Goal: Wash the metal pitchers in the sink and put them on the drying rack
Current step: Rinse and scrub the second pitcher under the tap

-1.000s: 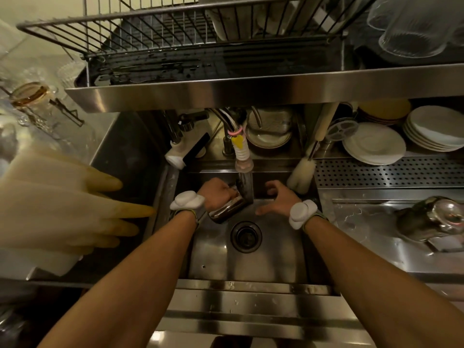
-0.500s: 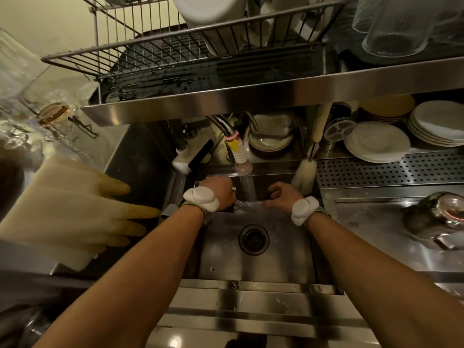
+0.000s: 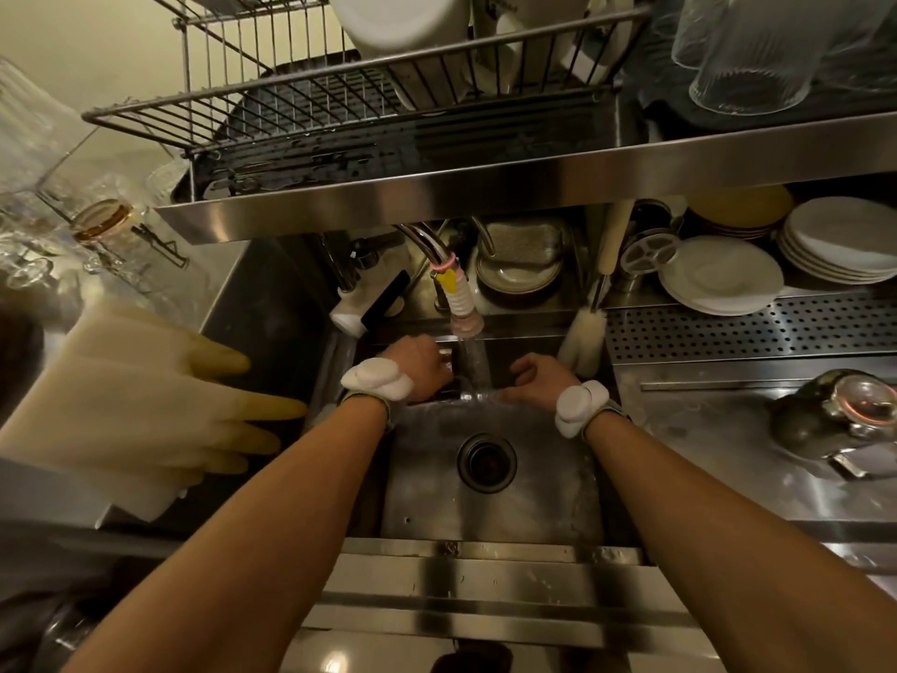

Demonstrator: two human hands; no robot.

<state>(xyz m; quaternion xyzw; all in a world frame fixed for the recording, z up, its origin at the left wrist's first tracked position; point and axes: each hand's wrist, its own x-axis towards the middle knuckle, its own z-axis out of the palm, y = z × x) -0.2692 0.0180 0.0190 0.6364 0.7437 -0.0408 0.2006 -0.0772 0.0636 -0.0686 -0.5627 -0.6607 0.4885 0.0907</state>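
My left hand (image 3: 417, 369) curls round the pitcher (image 3: 449, 385) | my right hand (image 3: 539, 381) is bent, I cannot tell its hold | both in sink (image 3: 534, 502)

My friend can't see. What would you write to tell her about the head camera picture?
A person's left hand and right hand are under water running from a pink-tipped faucet into a shiny steel sink; what they hold is hidden. A wire drying rack sits on a shelf above, pale yellow rubber gloves lie left, and round white plates stack right.
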